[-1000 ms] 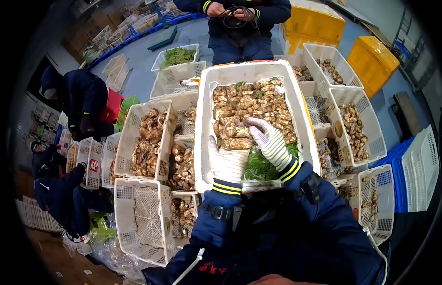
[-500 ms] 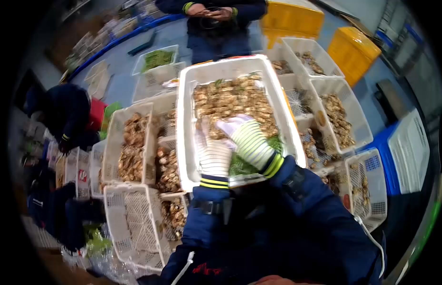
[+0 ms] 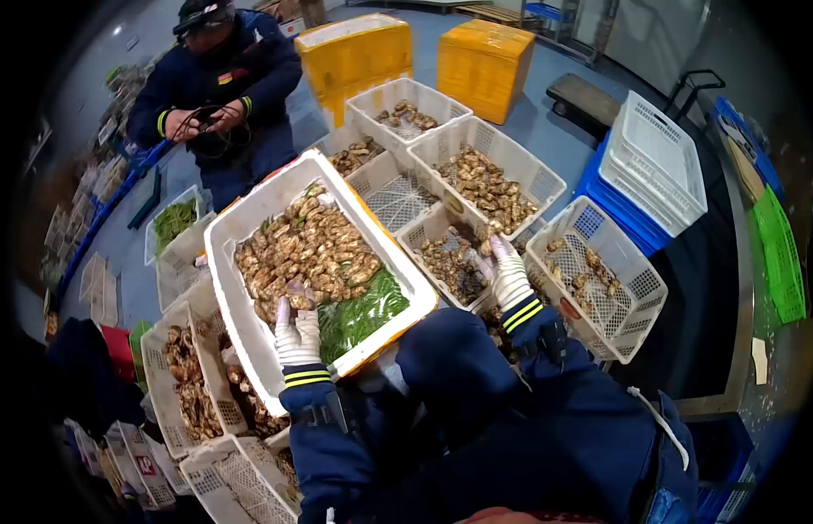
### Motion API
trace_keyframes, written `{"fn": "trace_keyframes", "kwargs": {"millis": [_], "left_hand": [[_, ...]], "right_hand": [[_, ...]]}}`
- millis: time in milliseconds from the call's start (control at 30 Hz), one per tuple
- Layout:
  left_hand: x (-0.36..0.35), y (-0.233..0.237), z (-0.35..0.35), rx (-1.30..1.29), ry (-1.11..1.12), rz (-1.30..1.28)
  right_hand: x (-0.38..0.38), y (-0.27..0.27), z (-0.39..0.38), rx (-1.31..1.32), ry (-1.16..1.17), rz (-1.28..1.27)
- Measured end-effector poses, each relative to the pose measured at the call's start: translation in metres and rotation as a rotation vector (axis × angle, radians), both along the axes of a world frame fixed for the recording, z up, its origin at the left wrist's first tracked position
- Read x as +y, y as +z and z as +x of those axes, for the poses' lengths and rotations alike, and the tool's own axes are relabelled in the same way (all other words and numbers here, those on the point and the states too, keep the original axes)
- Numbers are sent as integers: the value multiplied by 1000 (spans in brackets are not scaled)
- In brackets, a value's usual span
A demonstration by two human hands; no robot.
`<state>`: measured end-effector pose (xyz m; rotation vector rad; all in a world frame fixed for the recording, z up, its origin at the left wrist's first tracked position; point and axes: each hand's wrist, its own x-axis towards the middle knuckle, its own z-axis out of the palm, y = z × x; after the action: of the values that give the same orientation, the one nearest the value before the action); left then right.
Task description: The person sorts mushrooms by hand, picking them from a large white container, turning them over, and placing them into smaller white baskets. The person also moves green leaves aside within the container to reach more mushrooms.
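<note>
A white foam box (image 3: 406, 301) sits tilted in front of me, with rows of brown mushrooms (image 3: 314, 240) over green fern leaves (image 3: 363, 319). Inside its near left corner, my left hand (image 3: 298, 339), in a striped white glove, has its fingers closed around a mushroom at the edge of the pile. My right hand (image 3: 511, 278), gloved the same way, is out over the plastic crates to the right. Its fingertips pinch a mushroom (image 3: 488, 232) above a crate of dark mushrooms (image 3: 452, 266); the fingers partly hide it.
Perforated crates surround the foam box, including one with larger mushrooms (image 3: 489, 185) and one with a few scattered mushrooms (image 3: 585, 284). A person (image 3: 223, 96) stands beyond, holding a dark cable. Yellow boxes (image 3: 485, 65) and stacked blue and white crates (image 3: 651, 166) stand farther off.
My right hand has left the foam box and moved over the right-hand crates. My left hand stays in the box, now at its near left corner. The view has turned right.
</note>
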<state>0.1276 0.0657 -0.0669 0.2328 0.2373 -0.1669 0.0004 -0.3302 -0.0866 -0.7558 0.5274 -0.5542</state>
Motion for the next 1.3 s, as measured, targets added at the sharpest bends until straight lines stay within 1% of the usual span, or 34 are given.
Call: {"fn": "trace_keyframes", "kwargs": {"millis": [33, 67, 133, 200, 233, 267, 300, 333, 367, 400, 467, 500, 533, 567, 600, 633, 667, 733, 767, 800, 833, 867, 900, 933, 967, 1000, 1033, 1067, 1100, 1133, 1167, 1200, 1267, 1300], "left_hand": [[1, -4, -5, -151, -58, 94], [-3, 4, -12, -130, -99, 83], [-12, -1, -7, -238, -149, 142], [-22, 0, -9, -71, -113, 129], [-24, -2, -13, -155, -106, 185], [-24, -3, -15, -170, -116, 205], [-29, 4, -20, -172, -153, 144], [-33, 10, -25, -171, -186, 82], [-42, 21, -34, -138, -115, 159], [-51, 30, -42, -90, -96, 147], [-62, 28, -46, -251, -111, 291], [-74, 37, -53, -259, -164, 276], [-86, 44, -58, -294, -182, 333], [-98, 51, -64, -330, -195, 389], [-112, 60, -71, -368, -204, 443], [-133, 80, -89, -418, -205, 590], [-138, 82, -90, -552, -296, 739], [-158, 63, -98, -587, -249, 922], [-168, 81, -115, -556, -387, 1011], [-171, 70, -118, -625, -421, 1063], [-174, 74, -125, -593, -464, 1033], [-175, 79, -130, -561, -505, 1002], [-169, 69, -125, -574, -467, 1005], [-164, 63, -120, -564, -425, 945], [-154, 58, -113, -523, -406, 922], [-141, 54, -105, -481, -385, 899], [-129, 48, -97, -453, -367, 868], [-123, 60, -102, -431, -352, 905], [-116, 59, -101, -411, -334, 903], [-109, 59, -99, -390, -314, 902], [-107, 65, -102, -316, -277, 927], [-104, 69, -104, -280, -235, 943], [-98, 70, -100, -187, -151, 947], [-94, 71, -98, -139, -110, 948]], "right_hand": [[-35, -33, -15, 33, -61, 48], [-53, -43, -31, 19, -158, 107], [-82, -57, -59, -71, -366, 174], [-104, -60, -72, -139, -590, 326], [-118, -78, -71, -202, -591, 410], [-127, -96, -72, -256, -557, 444], [-129, -97, -73, -307, -521, 478], [-126, -99, -68, -308, -479, 514], [-111, -81, -62, -229, -370, 503], [-94, -60, -56, -155, -257, 484], [-50, -50, -47, -327, 139, 236], [-19, -7, -40, -170, 217, 238], [4, -10, -33, -363, 402, 95], [26, 32, -39, -158, 544, -108], [46, 28, -31, -220, 621, -264], [62, 41, -36, -217, 691, -386], [71, 56, -39, -259, 758, -548], [94, 54, -42, -216, 867, -287], [93, 48, -39, -180, 921, -405], [91, 41, -37, -140, 971, -524], [87, 43, -45, -106, 907, -504], [80, 48, -49, 2, 942, -442], [71, 48, -53, -65, 913, -377], [64, 49, -56, -132, 885, -311], [52, 41, -49, -94, 905, -225], [43, 43, -45, -59, 822, -272], [30, 26, -26, -71, 794, -299], [13, 24, -8, -38, 740, -98], [-4, 23, 9, -11, 663, 100], [-8, 22, 27, 8, 365, 144], [-28, 7, 49, -177, 318, 289], [-40, 11, 51, -248, 241, 365], [-38, 12, 64, -147, 190, 292], [-31, 13, 62, -117, 285, 290]]}}
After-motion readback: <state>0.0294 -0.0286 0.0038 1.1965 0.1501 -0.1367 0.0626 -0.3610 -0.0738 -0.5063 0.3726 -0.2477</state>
